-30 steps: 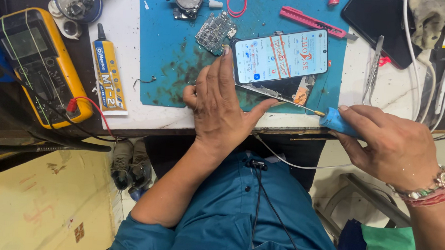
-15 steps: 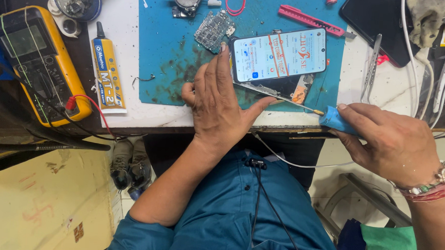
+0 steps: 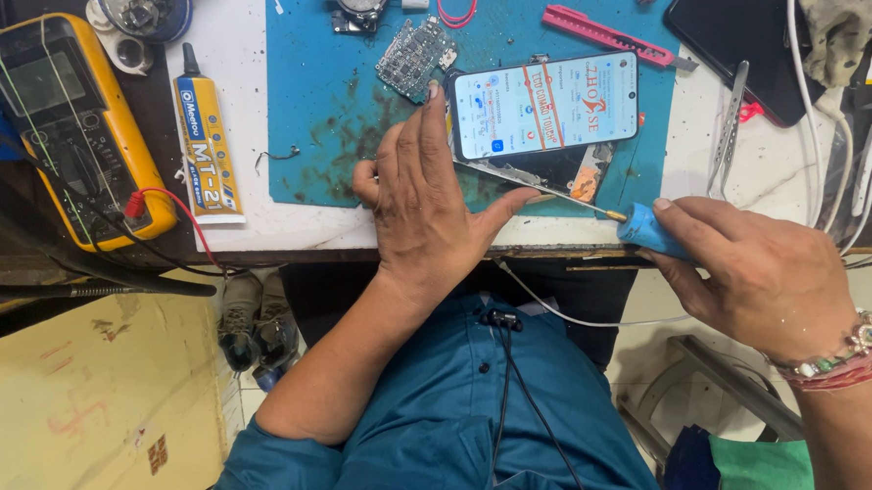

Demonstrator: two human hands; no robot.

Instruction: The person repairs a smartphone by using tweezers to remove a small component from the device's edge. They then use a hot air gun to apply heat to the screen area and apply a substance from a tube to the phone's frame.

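A smartphone [image 3: 545, 108] with a lit screen lies on the blue work mat [image 3: 333, 123], its screen lifted a little over the dark body below. My left hand [image 3: 429, 191] rests flat on the mat, fingers against the phone's left end and thumb by its lower edge. My right hand [image 3: 758, 274] grips the blue handle of a thin-bladed tool [image 3: 643, 225] at the table's front edge. The tool's metal shaft reaches left under the phone's lower edge.
A yellow multimeter [image 3: 69, 126] with leads sits at the left, next to a glue tube [image 3: 205, 142]. A circuit board [image 3: 415, 53], a red rubber band [image 3: 456, 1], a pink cutter [image 3: 607, 35], tweezers [image 3: 731, 121], a dark tablet [image 3: 748, 48] and white cables [image 3: 862, 146] lie around.
My left hand has shifted slightly toward the phone's left end. My right hand stays at the table edge with the tool.
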